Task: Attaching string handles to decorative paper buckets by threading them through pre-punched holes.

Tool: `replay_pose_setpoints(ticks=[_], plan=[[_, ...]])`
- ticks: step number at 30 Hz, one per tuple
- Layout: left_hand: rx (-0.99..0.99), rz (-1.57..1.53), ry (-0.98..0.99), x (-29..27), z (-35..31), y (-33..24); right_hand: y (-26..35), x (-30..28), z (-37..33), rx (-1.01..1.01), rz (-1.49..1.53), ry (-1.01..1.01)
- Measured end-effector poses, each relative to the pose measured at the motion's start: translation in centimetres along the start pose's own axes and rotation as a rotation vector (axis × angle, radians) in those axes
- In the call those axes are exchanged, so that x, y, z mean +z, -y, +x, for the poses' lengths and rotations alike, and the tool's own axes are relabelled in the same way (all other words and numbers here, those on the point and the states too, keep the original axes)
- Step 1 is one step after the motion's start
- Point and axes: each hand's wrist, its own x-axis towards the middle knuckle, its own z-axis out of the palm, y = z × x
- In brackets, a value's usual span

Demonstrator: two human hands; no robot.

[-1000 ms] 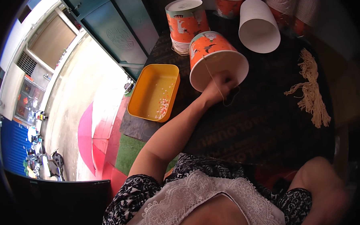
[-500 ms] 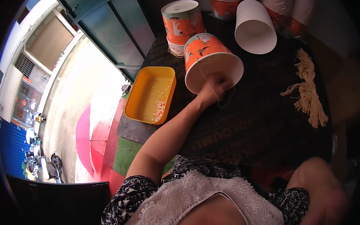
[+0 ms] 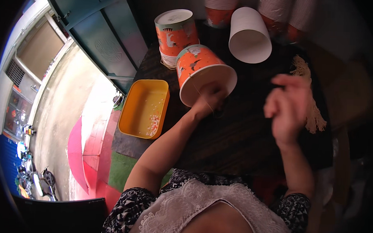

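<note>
An orange paper bucket (image 3: 200,61) with a printed pattern lies tilted on the dark table, its white mouth toward me. My left hand (image 3: 210,101) reaches into that mouth with its fingers curled. Its fingertips are in shadow, so what they grip is hidden. A thin string (image 3: 200,93) runs from the bucket's rim past this hand. Over the table's right side, my right hand (image 3: 289,106) is raised and somewhat blurred. Its fingers are bent but apart, and nothing shows in them. It partly covers a bundle of cream cotton strings (image 3: 315,119).
To the left stands a yellow plastic tray (image 3: 124,109) with small red and white bits. Behind the bucket are an upside-down bucket stack (image 3: 175,32) and a white bucket on its side (image 3: 246,29). More stacked buckets (image 3: 220,9) line the back. A green metal door (image 3: 102,33) stands beyond the table.
My right hand has come up from beside my body to above the table, near the string bundle. My left hand stays inside the bucket's mouth. The whole view has shifted slightly.
</note>
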Motion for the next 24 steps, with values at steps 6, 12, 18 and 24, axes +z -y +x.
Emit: replay_pose_setpoints(ticks=[6,12,18,24], plan=[[0.002,0.002,0.024,0.2,0.3,-0.4,-9.2,0.6,-0.9,0.730,0.059,-0.071],[0.088,-0.029,0.010,0.7,0.2,0.3,-11.2,1.5,-1.1,0.956,0.146,0.078],[0.074,-0.012,0.078,0.7,0.3,0.4,-12.8,0.3,-1.5,0.893,0.016,0.139],[0.055,-0.009,0.085,0.5,0.3,0.7,-12.5,0.9,-2.6,0.759,-0.135,-0.068]])
